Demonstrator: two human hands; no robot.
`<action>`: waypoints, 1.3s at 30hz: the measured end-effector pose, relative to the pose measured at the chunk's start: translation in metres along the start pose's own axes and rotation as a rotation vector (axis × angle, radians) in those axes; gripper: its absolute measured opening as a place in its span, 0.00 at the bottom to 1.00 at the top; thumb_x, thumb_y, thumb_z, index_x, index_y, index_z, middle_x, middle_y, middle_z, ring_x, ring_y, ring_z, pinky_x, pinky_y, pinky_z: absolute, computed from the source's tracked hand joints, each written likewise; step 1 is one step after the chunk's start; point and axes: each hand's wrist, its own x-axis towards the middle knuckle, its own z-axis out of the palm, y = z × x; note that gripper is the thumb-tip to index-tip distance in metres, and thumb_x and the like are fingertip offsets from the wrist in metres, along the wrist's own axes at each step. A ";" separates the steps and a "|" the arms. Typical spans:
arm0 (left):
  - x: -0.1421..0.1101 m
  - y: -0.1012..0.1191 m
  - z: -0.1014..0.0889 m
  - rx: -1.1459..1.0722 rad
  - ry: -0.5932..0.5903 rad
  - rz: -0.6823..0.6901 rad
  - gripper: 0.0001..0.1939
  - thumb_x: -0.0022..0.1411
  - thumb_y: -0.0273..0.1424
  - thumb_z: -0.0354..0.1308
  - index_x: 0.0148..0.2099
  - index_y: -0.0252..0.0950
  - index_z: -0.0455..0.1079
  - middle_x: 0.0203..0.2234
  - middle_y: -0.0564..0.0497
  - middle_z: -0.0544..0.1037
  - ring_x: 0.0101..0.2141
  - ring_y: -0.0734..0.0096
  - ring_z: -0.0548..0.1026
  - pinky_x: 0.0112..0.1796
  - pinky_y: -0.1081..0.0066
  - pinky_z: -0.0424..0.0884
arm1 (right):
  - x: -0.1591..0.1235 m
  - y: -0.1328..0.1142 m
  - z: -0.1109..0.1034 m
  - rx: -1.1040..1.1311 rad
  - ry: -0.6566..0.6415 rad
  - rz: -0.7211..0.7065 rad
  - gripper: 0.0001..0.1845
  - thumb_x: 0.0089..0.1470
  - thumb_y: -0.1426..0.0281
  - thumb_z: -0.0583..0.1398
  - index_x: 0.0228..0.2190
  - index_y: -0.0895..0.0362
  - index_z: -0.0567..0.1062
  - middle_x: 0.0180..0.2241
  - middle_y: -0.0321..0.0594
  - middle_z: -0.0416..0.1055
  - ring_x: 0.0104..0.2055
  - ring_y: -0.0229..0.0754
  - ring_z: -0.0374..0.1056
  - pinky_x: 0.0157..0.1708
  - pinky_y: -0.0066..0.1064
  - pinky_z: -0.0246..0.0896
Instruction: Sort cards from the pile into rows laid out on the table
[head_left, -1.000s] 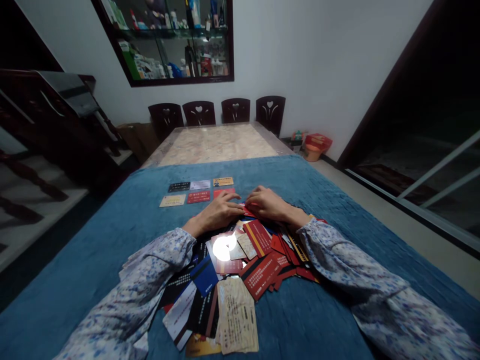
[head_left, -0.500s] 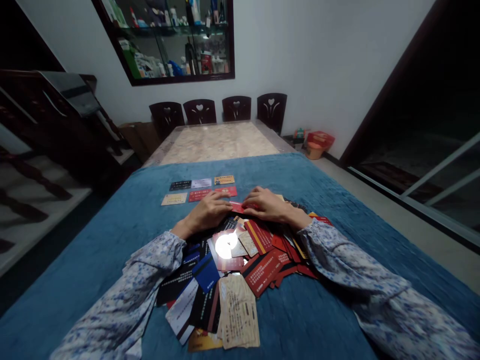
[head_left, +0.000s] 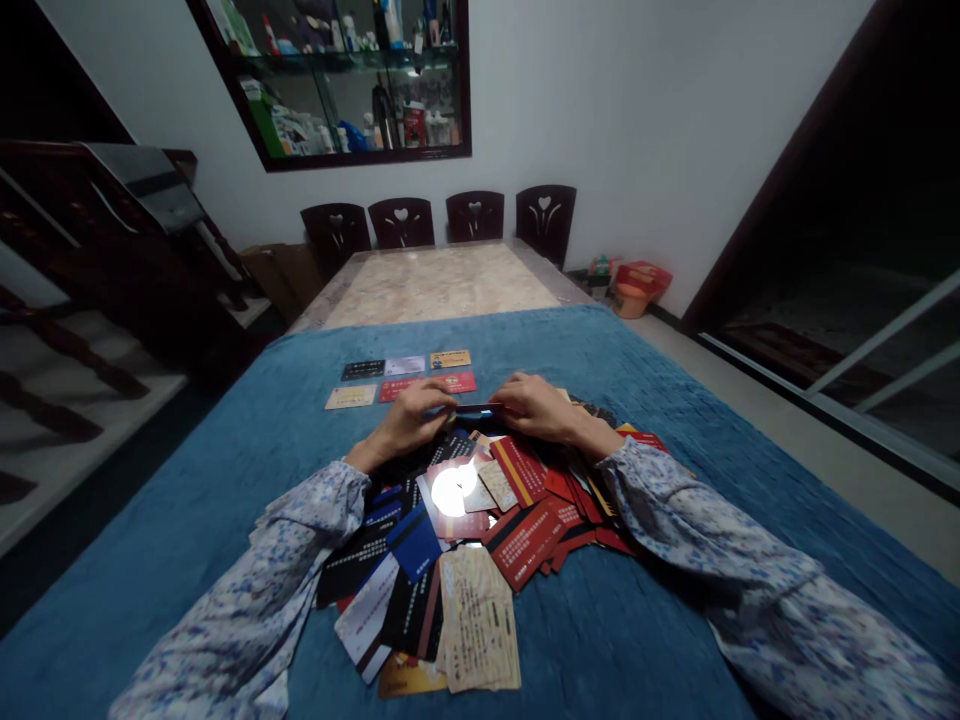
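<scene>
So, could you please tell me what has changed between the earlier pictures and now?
The left hand has moved left, away from the right hand. The red card that lay flatter between them is now held up nearly edge-on, gripped at its ends by both hands' fingers. The laid-out cards and the pile stayed much the same.

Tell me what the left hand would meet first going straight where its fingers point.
Probably the thin card, seen edge-on and already at the fingertips of the left hand; beyond it, the right hand. Depth is unclear from this single view.
</scene>
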 end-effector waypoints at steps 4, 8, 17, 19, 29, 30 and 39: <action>-0.002 -0.003 0.004 -0.060 0.020 -0.097 0.09 0.63 0.23 0.60 0.43 0.34 0.80 0.38 0.44 0.82 0.39 0.66 0.81 0.41 0.67 0.78 | -0.001 0.001 0.002 0.033 0.034 0.062 0.10 0.57 0.74 0.62 0.40 0.55 0.83 0.37 0.44 0.80 0.41 0.46 0.70 0.40 0.35 0.62; -0.001 -0.003 0.007 -0.090 0.058 -0.151 0.08 0.63 0.23 0.60 0.41 0.35 0.80 0.37 0.45 0.83 0.38 0.66 0.81 0.41 0.67 0.78 | -0.001 0.002 0.004 0.035 0.044 0.080 0.09 0.56 0.74 0.62 0.37 0.55 0.82 0.33 0.42 0.79 0.38 0.44 0.68 0.38 0.33 0.59; 0.000 0.002 0.013 -0.121 0.102 -0.185 0.08 0.62 0.23 0.59 0.40 0.36 0.79 0.37 0.46 0.83 0.38 0.65 0.82 0.41 0.66 0.79 | 0.000 0.004 0.006 -0.001 0.073 0.088 0.04 0.56 0.73 0.63 0.31 0.56 0.80 0.31 0.41 0.76 0.35 0.43 0.64 0.38 0.32 0.55; 0.000 0.002 0.014 -0.126 0.105 -0.185 0.07 0.62 0.24 0.60 0.40 0.35 0.79 0.37 0.45 0.83 0.38 0.65 0.82 0.42 0.65 0.79 | 0.001 0.006 0.006 0.001 0.115 0.082 0.05 0.57 0.74 0.62 0.33 0.56 0.80 0.32 0.41 0.77 0.36 0.43 0.64 0.39 0.33 0.56; 0.003 0.006 0.016 -0.146 0.063 -0.201 0.08 0.64 0.25 0.60 0.44 0.35 0.78 0.40 0.46 0.83 0.41 0.65 0.81 0.44 0.64 0.79 | 0.006 0.005 0.004 0.104 0.306 0.053 0.08 0.59 0.70 0.59 0.38 0.55 0.79 0.38 0.44 0.78 0.43 0.48 0.68 0.44 0.37 0.61; 0.003 0.008 0.016 -0.144 0.057 -0.204 0.08 0.64 0.25 0.60 0.44 0.35 0.78 0.41 0.46 0.83 0.41 0.65 0.81 0.45 0.64 0.78 | 0.006 0.003 0.003 0.093 0.311 0.057 0.09 0.59 0.70 0.59 0.39 0.55 0.78 0.39 0.45 0.78 0.43 0.48 0.69 0.44 0.37 0.61; 0.009 0.019 0.014 -0.159 0.121 -0.228 0.07 0.64 0.24 0.60 0.44 0.35 0.78 0.38 0.47 0.82 0.41 0.66 0.81 0.46 0.64 0.78 | 0.004 -0.010 -0.006 -0.148 0.344 0.040 0.12 0.66 0.68 0.56 0.47 0.55 0.77 0.39 0.48 0.78 0.43 0.50 0.67 0.48 0.40 0.54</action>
